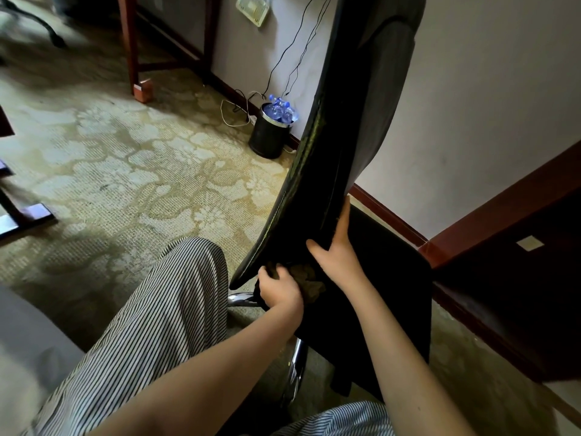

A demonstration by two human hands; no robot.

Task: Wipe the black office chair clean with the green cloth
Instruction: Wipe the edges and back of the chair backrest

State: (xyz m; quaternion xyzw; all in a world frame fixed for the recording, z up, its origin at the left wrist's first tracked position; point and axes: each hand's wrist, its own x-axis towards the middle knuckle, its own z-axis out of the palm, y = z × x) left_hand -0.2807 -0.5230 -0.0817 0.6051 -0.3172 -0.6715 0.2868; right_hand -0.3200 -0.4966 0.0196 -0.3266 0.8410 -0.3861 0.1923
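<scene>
Black office chair [314, 158] is seen centre-right, standing on the patterned carpet [125, 158], close to the wall [487, 105]. Its backrest is viewed edge-on and is tilted up and to the right. Grey fabric [390, 73] is seen on the backrest's far side. The seat [386, 278] is seen below it, with detail lost in shadow. A chrome base tube [297, 369] is visible under the seat.

Green cloth [311, 283] is bunched at the join of backrest and seat, in contact with the chair. Its colour is rendered as dull olive in the low light. The wad is gripped by the left hand [279, 292], with fingers curled and clamped on the cloth.

Right hand [338, 250] is placed on the lower backrest, just above the cloth. Its fingers [344, 215] are held together and laid up along 1 side of the backrest. The thumb is spread left across the other face, so the backrest is pinched between thumb and fingers.

2 striped trouser legs [173, 325] are seen in the foreground, left of the chair and at the bottom edge. 1 black bin [270, 140] is set on the carpet against the wall, left of the backrest, and is filled with clear blue-tinted bottles [279, 110]. Cables [283, 58] are run down the wall beside it. Red-brown wooden legs [132, 51] are seen top left, and dark wooden furniture [518, 234] at the right edge.
</scene>
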